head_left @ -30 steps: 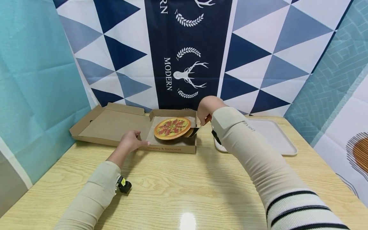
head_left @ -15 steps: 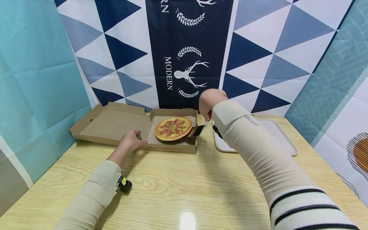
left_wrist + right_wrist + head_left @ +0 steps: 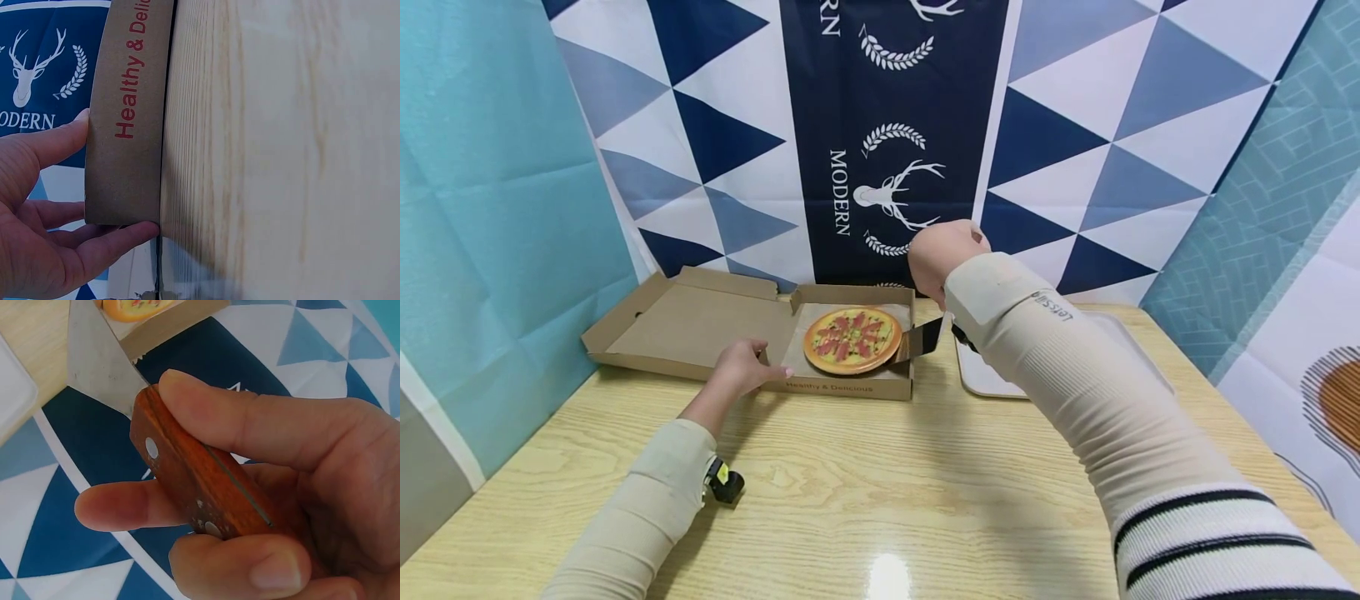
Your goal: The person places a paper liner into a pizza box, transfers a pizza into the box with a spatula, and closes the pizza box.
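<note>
A round pizza point(image 3: 850, 340) lies on the paper liner of the open pizza box point(image 3: 850, 388). My right hand point(image 3: 946, 257) is above the box's right side. In the right wrist view it grips the wooden handle point(image 3: 187, 462) of a metal spatula point(image 3: 100, 362), thumb along one edge. The spatula's blade slants down over the right wall to the pizza's right edge. How far it reaches underneath is hidden. My left hand point(image 3: 741, 367) holds the box's front wall near its left end. In the left wrist view the thumb is at the upper edge and the fingers at the corner.
The box lid point(image 3: 700, 321) lies folded back to the left. A pale rectangular tray point(image 3: 992, 379) stands to the right, partly hidden behind my right forearm. A wooden table point(image 3: 820, 483) bears everything, with a patterned cloth point(image 3: 887, 108) behind it.
My right hand has risen, steepening the spatula, and more of its blade shows right of the pizza. The pizza has shifted slightly right and toward me. My left hand stays put.
</note>
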`<move>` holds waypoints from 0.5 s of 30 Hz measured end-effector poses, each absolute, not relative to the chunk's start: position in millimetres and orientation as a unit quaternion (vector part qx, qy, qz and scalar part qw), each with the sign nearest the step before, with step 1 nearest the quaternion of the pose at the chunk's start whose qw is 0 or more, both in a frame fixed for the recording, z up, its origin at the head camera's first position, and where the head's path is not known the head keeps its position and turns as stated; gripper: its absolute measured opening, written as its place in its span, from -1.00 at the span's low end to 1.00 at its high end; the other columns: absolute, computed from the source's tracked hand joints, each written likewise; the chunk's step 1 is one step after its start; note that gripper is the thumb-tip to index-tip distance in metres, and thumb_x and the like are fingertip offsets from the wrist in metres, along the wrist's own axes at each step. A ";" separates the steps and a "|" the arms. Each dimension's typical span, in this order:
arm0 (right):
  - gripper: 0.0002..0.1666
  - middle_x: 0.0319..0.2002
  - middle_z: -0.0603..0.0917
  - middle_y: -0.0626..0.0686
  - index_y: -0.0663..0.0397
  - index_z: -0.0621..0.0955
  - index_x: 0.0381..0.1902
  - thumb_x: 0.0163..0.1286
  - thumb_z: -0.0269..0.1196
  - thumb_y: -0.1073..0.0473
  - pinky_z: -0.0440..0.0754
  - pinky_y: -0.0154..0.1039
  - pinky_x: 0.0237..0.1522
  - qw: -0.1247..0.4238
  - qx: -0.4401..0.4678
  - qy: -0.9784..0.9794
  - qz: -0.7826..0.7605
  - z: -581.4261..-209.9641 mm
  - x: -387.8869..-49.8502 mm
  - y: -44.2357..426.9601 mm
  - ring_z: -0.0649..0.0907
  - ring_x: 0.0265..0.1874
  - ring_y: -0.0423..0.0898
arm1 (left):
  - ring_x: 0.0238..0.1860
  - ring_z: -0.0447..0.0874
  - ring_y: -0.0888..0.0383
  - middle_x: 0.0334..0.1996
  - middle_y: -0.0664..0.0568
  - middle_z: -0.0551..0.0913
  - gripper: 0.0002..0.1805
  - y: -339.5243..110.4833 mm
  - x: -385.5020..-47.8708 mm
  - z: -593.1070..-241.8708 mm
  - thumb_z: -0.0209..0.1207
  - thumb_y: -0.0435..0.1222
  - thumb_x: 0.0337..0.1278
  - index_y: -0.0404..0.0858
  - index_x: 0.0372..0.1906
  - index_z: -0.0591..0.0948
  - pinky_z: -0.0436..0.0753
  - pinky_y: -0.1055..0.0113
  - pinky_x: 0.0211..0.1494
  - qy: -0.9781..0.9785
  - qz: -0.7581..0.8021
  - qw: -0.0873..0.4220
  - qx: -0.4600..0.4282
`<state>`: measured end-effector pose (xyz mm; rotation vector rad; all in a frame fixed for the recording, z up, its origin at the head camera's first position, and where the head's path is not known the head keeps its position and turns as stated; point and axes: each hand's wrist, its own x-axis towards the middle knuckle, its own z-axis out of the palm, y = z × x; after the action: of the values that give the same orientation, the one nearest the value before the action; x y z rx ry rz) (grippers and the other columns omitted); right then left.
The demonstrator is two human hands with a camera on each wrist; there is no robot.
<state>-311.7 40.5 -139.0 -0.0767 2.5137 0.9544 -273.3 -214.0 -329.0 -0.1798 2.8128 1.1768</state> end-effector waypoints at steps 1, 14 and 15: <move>-0.54 -0.02 0.56 0.06 0.03 0.61 0.02 0.16 0.39 0.05 0.59 -0.11 -0.11 0.219 -0.026 0.910 0.351 -138.3 -309.8 40.2 0.57 -0.21 0.01 | 0.39 0.18 -0.27 0.38 -0.40 0.23 -0.12 -214.1 -273.3 -328.9 0.35 -0.14 0.15 -0.45 0.44 0.21 0.30 -0.09 0.37 0.920 0.385 0.043 -0.059; -0.70 -0.20 0.59 0.10 0.04 0.61 -0.14 0.18 0.34 0.09 0.58 -0.15 -0.18 0.200 -0.032 0.901 0.383 -122.8 -294.7 51.2 0.57 -0.32 0.01 | 0.40 0.13 -0.30 0.39 -0.41 0.21 -0.12 -213.7 -273.6 -328.7 0.36 -0.14 0.14 -0.46 0.43 0.22 0.27 -0.10 0.38 0.922 0.381 0.043 -0.059; -0.68 -0.18 0.59 0.10 0.03 0.62 -0.12 0.17 0.36 0.09 0.58 -0.13 -0.15 0.200 -0.032 0.903 0.379 -122.1 -294.4 52.8 0.58 -0.29 0.03 | 0.40 0.13 -0.30 0.39 -0.40 0.21 -0.12 -213.7 -273.7 -329.1 0.36 -0.14 0.14 -0.46 0.43 0.22 0.27 -0.10 0.38 0.922 0.381 0.043 -0.058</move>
<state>-294.4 52.8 -122.1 -0.0882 2.5236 1.0590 -273.7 -213.7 -329.1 -0.1779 2.8190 1.1653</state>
